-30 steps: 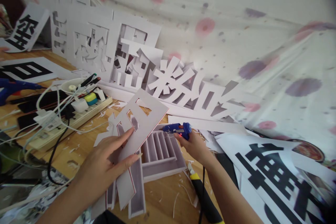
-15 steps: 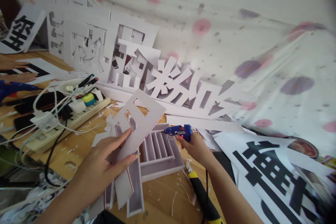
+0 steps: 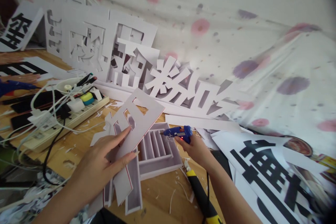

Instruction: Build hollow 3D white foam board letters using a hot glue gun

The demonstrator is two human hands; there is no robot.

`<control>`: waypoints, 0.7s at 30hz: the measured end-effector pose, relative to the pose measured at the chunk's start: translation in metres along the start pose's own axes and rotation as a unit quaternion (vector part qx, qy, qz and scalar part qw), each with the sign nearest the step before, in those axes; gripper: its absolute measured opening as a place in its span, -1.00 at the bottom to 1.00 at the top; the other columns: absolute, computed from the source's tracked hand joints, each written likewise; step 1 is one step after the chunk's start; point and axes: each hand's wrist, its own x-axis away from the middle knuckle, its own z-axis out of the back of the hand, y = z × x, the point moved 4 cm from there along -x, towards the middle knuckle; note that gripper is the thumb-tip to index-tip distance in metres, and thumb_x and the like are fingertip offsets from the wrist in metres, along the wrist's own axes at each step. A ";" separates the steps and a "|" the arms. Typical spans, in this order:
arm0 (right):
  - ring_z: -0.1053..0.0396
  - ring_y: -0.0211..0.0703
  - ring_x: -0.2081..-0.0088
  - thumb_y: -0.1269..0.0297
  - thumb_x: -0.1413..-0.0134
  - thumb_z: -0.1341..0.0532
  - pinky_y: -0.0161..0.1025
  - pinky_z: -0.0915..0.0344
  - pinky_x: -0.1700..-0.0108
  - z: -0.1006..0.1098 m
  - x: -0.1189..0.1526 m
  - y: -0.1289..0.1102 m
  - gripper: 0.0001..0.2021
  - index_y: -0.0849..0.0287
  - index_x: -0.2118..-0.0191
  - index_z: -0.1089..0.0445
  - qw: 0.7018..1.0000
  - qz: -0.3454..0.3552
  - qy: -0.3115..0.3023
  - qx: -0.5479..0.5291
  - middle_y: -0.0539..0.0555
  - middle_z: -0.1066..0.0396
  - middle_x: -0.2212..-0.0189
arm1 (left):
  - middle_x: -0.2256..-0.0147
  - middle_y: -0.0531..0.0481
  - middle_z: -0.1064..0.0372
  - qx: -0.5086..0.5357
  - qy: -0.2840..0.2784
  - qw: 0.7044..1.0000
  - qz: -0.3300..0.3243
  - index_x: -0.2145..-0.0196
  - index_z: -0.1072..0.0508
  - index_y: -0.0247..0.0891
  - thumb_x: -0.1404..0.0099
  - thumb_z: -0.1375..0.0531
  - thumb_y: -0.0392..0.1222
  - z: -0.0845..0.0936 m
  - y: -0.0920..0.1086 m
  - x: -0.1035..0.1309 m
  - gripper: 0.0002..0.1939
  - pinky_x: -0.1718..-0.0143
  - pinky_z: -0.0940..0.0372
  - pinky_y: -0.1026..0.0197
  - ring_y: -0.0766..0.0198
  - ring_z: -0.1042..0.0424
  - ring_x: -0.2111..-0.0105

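My left hand (image 3: 105,166) grips a white foam board character (image 3: 143,106) by its lower part, thumb along one edge and forefinger across its face. The board tilts over the left side of a box-like letter (image 3: 160,171) with raised walls and several thin dividers, which lies on the table. In my right hand (image 3: 195,147) is a blue hot glue gun (image 3: 181,133) with a small red light lit. Its nozzle points left, just over the upper right part of the raised walls; whether it touches them I cannot tell.
A power strip (image 3: 63,126) with tangled cables lies left. Cut-out white characters (image 3: 168,80) lean along the back. A black and yellow utility knife (image 3: 199,192) lies near my right forearm. Printed character sheets (image 3: 267,168) spread right. Another person's hand (image 3: 21,78) is at far left.
The whole view has shifted slightly. Both hands keep nearly the same pose, with the glue gun still over the raised walls and the board still in the left hand.
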 end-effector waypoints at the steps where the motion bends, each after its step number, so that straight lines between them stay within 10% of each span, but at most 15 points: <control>1: -0.27 -0.17 0.56 -0.03 -0.07 -0.06 -0.28 -0.08 0.49 0.000 0.001 0.000 -0.65 0.14 0.46 -0.34 1.000 0.002 -0.001 0.001 -0.01 -0.28 0.66 | -0.06 0.07 -0.36 0.000 -0.003 1.000 0.004 -0.16 -0.25 0.09 -0.18 -0.15 0.21 0.000 0.000 0.000 -0.41 0.03 -0.36 0.07 0.05 -0.37 -0.03; 21: -0.28 -0.14 0.52 -0.07 -0.06 -0.06 -0.26 -0.15 0.45 0.001 0.033 0.014 -0.63 0.16 0.35 -0.39 1.000 0.024 0.002 0.000 0.01 -0.31 0.60 | 0.00 0.08 -0.42 -0.009 0.001 1.000 0.021 -0.14 -0.27 0.10 -0.16 -0.13 0.27 0.003 0.008 0.000 -0.39 0.15 -0.41 0.17 0.07 -0.39 -0.01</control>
